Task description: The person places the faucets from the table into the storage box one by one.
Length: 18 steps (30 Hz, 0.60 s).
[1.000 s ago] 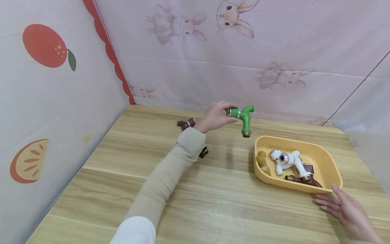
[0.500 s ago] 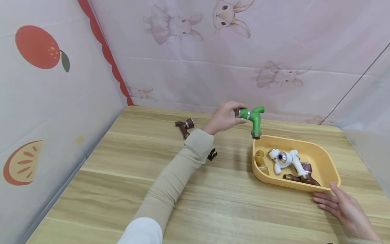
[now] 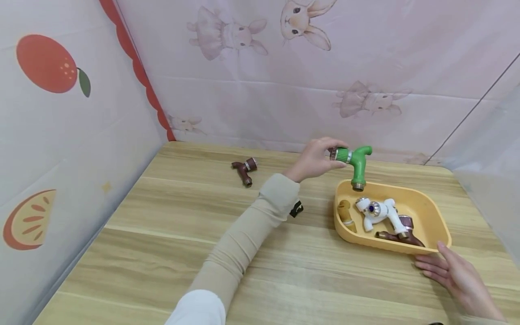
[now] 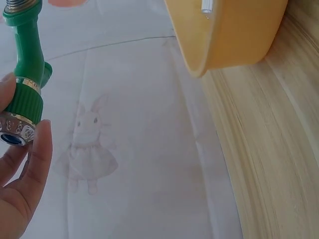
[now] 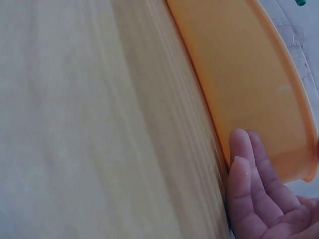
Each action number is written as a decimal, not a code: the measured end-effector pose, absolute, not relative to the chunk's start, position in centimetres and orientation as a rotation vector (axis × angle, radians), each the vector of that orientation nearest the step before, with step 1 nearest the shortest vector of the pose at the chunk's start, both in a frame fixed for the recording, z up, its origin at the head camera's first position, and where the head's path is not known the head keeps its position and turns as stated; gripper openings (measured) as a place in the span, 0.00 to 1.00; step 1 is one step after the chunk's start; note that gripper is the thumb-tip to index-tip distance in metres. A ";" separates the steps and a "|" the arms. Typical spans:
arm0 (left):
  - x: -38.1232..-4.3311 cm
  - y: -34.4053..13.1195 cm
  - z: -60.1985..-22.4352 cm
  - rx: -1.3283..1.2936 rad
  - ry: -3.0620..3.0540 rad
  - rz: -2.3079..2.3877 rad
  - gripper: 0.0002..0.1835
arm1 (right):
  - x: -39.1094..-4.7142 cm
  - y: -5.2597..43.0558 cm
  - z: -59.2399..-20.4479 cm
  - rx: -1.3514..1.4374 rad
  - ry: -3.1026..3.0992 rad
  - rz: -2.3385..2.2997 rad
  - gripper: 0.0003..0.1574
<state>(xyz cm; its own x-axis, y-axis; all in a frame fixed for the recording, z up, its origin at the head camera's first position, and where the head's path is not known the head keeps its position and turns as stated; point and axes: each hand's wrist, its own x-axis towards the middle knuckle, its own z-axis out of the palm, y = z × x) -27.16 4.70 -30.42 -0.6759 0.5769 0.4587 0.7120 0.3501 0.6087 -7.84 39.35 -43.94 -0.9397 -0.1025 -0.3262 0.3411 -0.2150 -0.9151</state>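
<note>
My left hand (image 3: 314,160) pinches a green tap (image 3: 358,168) by its ribbed knob end, between thumb and fingers. The tap hangs in the air by the far left rim of a yellow tub (image 3: 435,212), its threaded end pointing down. In the left wrist view, the green tap (image 4: 27,59) shows its metal-capped knob between the fingertips. At the tub's near right corner my right hand (image 3: 459,275) holds on, thumb at the rim and fingers against the outer wall. White taps (image 3: 378,214), a brown tap (image 3: 413,239) and a mustard tap (image 3: 344,212) lie inside the tub.
Left of the tub, a brown tap (image 3: 245,170) lies on the wooden table (image 3: 300,271). A small black piece (image 3: 296,209) shows beside the left sleeve, partly hidden by it. Printed cloth walls (image 3: 260,104) stand behind and to the left.
My left hand has carried the green tap rightward to the tub's far left rim. The brown tap on the table has come out from behind the arm. The right hand stays at the tub.
</note>
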 end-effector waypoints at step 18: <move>-26.1 8.4 -31.0 -1.262 -2.552 -1.131 0.25 | -7.8 39.2 -44.0 0.265 1.744 -2.242 0.18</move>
<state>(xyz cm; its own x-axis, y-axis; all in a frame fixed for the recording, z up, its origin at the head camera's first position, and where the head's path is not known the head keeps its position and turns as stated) -26.06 8.43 -31.01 -0.6582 0.6562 0.3691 0.7142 0.3891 0.5818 -7.80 39.20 -43.99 -0.9418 -0.1120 -0.3169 0.3348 -0.2267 -0.9146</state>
